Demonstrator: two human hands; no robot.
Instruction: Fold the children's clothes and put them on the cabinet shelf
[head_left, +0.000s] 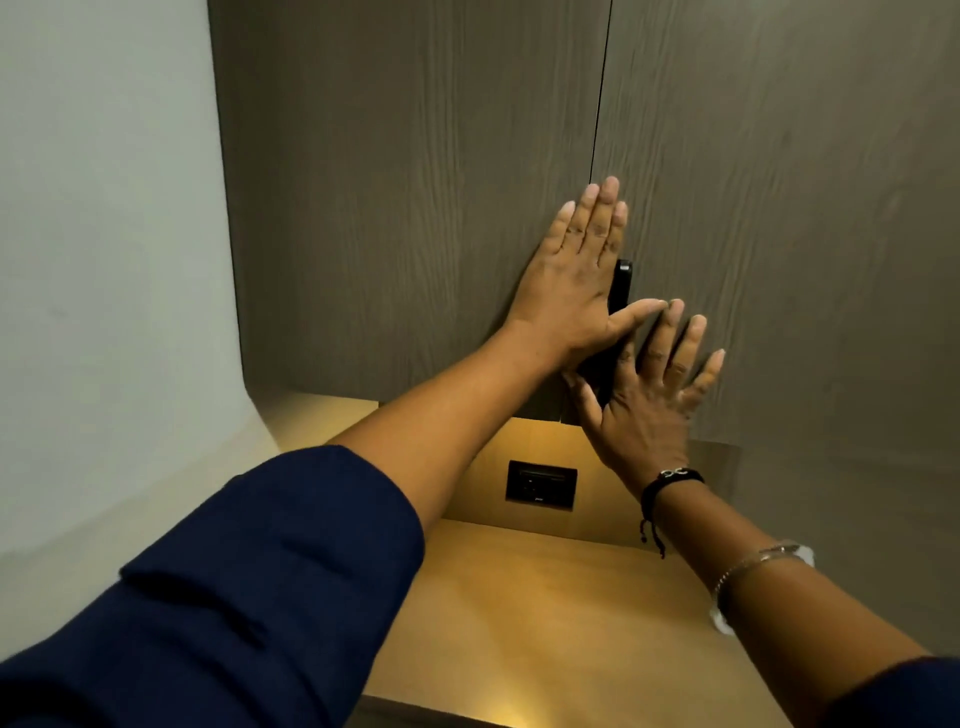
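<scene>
left hand (571, 280) flat, fingers straight, pressed on left cabinet door (389, 208) | right hand (649, 400) lay spread on right cabinet door (779, 208) | black handle (621, 286) sat between them

The grey-brown wood-grain cabinet (395, 208) stood with both its doors (779, 182) shut, a thin dark seam between them, a black bar handle (621, 285) beside that seam.

2 cabinet doors: left door (395, 208) beside right door (779, 182), seam between. Handle (621, 283) at the seam. Left hand (566, 283) flat on the left door, thumb across the handle. Right hand (652, 395) flat on the right door, below the left hand. Socket (541, 487) under the doors, countertop (545, 623) in front of it. Wall (104, 234) left of the cabinet.
</scene>
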